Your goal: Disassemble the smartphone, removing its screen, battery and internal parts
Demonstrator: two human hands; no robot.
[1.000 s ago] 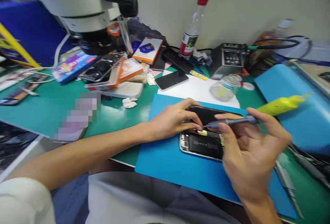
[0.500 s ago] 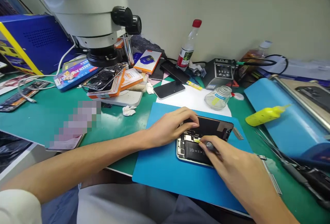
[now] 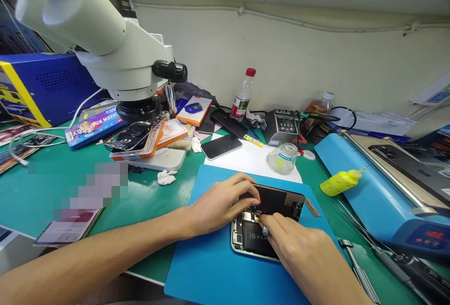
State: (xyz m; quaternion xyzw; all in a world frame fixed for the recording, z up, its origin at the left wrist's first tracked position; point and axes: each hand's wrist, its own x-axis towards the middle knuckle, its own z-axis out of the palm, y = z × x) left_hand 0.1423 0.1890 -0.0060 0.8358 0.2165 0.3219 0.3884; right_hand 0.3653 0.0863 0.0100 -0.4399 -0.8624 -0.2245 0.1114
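Observation:
An opened smartphone [image 3: 258,237] lies on a blue mat [image 3: 211,267], its black battery and metal parts exposed. Its lifted screen [image 3: 276,201] leans back along the far side. My left hand [image 3: 227,204] pinches with thumb and curled fingers at the screen's left end. Over the phone body, my right hand [image 3: 295,244] is closed, fingertips down by the parts above the battery. A small grey rounded end [image 3: 265,231] sticks out between its fingers, and a yellowish bit shows at the fingertips. The rest of that tool is hidden, so I cannot make out its kind.
A microscope [image 3: 137,68] stands at the back left over stacked boxes and phone parts. Behind the mat are a loose phone [image 3: 221,146], a glass jar [image 3: 282,158] and a bottle [image 3: 242,96]. A blue machine [image 3: 383,202] with a yellow squeeze bottle [image 3: 341,182] flanks the right.
My view has tilted up, so the bench sits lower in the picture and more wall shows. Both hands stay at the phone; the right hand's tool has turned, showing a grey end instead of a dark one.

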